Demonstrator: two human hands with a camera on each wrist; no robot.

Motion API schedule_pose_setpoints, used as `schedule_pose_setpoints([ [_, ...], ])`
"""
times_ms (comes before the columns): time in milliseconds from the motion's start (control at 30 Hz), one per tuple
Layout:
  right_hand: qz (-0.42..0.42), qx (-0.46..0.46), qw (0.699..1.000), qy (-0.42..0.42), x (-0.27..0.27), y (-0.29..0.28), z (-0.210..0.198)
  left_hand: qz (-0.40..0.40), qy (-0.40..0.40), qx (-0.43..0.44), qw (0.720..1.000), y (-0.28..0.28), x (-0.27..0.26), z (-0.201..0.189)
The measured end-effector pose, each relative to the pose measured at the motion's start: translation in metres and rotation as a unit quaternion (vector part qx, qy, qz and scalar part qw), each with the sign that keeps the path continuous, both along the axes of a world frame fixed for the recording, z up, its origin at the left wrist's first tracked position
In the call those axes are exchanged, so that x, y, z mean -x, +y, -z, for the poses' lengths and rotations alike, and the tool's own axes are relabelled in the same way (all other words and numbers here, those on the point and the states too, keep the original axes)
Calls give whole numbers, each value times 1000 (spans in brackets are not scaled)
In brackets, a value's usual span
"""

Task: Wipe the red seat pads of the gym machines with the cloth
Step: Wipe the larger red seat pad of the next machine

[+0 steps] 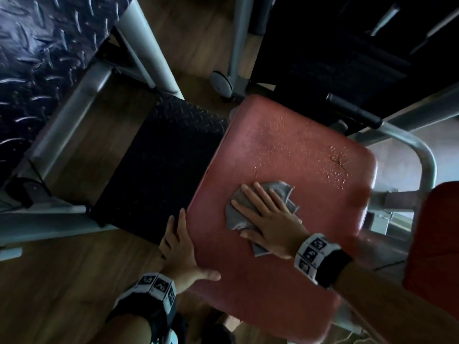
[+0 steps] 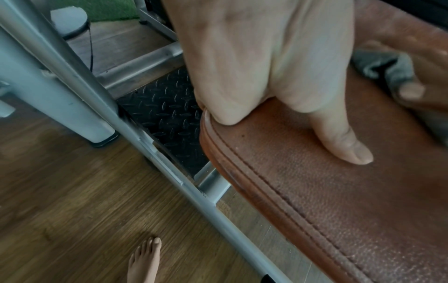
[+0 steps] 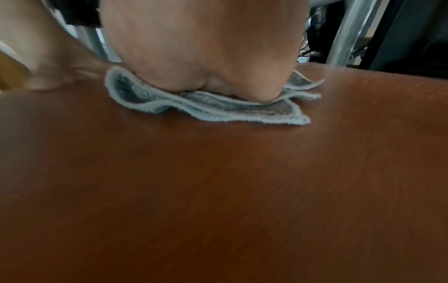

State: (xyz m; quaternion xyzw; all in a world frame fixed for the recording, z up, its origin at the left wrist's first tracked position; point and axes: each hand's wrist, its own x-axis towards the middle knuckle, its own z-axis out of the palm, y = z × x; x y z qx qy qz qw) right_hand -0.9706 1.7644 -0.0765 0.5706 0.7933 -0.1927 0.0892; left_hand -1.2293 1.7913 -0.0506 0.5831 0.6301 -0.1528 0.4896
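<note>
I'm pressing the grey cloth (image 1: 260,209) flat under my right hand (image 1: 270,224), fingers straight, mid-frame on the red seat pad (image 1: 285,150). My left hand (image 1: 181,252) is gripping its left edge. Risks: the bunched cloth is probably skipping the droplets (image 1: 335,170) upper right and snagging the crack (image 1: 338,162).

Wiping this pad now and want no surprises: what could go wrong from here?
The crack in the red seat pad sits among droplets; the cloth under the right hand could snag it or push water in. The left hand grips the pad's edge, in the wipe's path if strokes swing back.
</note>
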Motion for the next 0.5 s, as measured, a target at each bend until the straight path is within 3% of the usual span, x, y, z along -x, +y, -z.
schedule_pose_setpoints([
  [167, 5, -54, 998, -45, -35, 77, 2, -16, -17, 8, 1000, 1, -1, 0],
  [367, 192, -77, 978, -5, -74, 189, 8, -6, -6, 3, 1000, 0, 0, 1],
  [500, 294, -76, 953, 4, -65, 224, 15, 0, -2, 8, 1000, 1, 0, 1],
])
